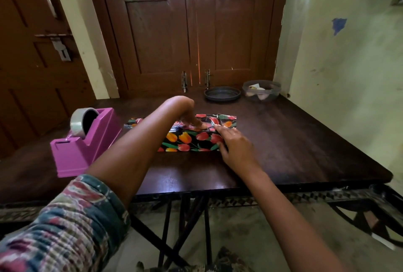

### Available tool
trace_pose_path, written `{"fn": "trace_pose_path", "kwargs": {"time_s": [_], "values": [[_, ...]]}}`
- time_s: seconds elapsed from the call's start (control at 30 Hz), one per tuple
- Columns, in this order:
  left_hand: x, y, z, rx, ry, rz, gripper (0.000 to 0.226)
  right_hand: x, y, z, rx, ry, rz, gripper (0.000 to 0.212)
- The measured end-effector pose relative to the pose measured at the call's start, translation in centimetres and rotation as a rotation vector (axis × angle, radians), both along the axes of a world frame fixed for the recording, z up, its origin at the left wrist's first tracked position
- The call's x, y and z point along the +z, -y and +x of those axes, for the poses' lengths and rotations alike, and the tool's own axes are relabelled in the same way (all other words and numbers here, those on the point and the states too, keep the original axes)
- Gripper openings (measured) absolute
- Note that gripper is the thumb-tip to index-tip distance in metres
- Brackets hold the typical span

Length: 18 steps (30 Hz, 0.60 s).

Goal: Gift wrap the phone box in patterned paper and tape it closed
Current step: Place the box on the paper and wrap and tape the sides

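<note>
**Desk:** Pink-and-blue checked sleeve (65, 228) is nearest on my feed, on the left arm. What are the hands doing?

**Me:** The right hand (234, 146) lies over the near right end of the wrapped box (192, 140). Its fingers are straight and spread, steadying it, I'd say. The left hand (188, 119) bends down at the wrist with its fingertips flat on top, probably pinning the seam. Neither grasps anything.

**Desk:** And the box?

**Me:** Mid-table (294, 140), under tulip paper (227, 120) that juts past its right end. I think that end is not yet folded in. The purple tape dispenser (87, 143) sits just left of it, handy for the next strip.

**Desk:** Containers?

**Me:** At the far edge, by the doors (189, 31), I see a shallow dark dish (222, 95). I can't tell what it holds. Beside it is a clear tub (261, 90) of pale scraps.
</note>
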<state>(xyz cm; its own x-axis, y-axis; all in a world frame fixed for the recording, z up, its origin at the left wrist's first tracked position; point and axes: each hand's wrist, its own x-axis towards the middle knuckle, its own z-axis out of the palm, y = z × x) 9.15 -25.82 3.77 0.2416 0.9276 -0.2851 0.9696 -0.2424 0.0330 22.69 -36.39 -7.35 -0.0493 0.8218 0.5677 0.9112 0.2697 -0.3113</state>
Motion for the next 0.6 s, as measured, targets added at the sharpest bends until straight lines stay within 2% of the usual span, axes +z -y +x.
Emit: {"fn": "trace_pose_path", "kwargs": {"time_s": [0.07,0.2,0.33,0.47,0.5,0.6], "values": [[-0.8,0.2,-1.1,0.011,0.057,0.003,0.061,0.0,0.0,0.0,-0.004,0.001,-0.013,0.045],[-1.0,1.1,-2.6,-0.02,0.252,0.033,0.045,0.0,0.0,0.1,-0.014,0.022,-0.038,0.047],[0.1,1.6,-4.2,0.018,0.43,-0.188,0.035,0.1,0.2,0.1,-0.018,0.026,-0.043,0.048],[0.3,1.9,-4.6,0.081,0.585,-0.234,0.023,0.2,0.2,0.0,-0.021,0.036,-0.049,0.049],[0.0,2.0,-4.3,0.088,0.561,-0.196,0.029,0.2,0.2,0.0,-0.021,0.037,-0.046,0.049],[-1.1,1.8,-2.9,0.037,0.322,0.005,0.041,0.1,0.2,0.0,-0.018,0.033,-0.031,0.048]]}}
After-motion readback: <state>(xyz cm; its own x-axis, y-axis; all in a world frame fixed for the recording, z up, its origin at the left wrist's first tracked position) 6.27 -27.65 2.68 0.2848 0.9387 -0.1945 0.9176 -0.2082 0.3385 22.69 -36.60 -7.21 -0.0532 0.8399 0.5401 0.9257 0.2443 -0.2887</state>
